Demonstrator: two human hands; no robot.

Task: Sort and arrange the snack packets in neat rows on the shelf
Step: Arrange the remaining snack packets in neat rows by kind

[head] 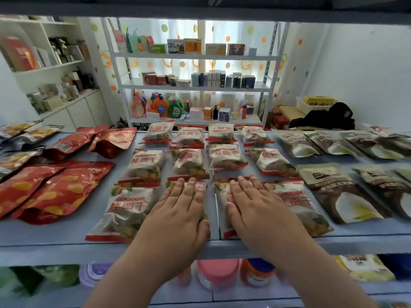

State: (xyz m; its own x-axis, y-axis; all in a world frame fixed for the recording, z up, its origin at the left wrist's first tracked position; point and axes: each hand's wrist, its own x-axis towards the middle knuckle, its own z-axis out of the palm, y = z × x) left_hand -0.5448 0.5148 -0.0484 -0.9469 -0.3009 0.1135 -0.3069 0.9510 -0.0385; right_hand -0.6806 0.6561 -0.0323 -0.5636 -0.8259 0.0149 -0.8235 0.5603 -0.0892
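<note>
White snack packets with red lettering (144, 165) lie in rows across the middle of the pale blue shelf (66, 236). My left hand (180, 210) rests flat, fingers together, on a front-row white packet (201, 185) that it mostly hides. My right hand (255, 205) lies flat on the neighbouring front-row white packet (295, 203). Neither hand grips anything. Red foil packets (55, 192) lie to the left. Brown-and-green coconut packets (340, 194) lie to the right.
Dark packets with yellow print (20, 156) sit at the far left edge. Below the shelf's front lip stand jars with pink and blue lids (218, 272). Behind the shelf, a white rack (195, 85) holds boxes and detergent bottles.
</note>
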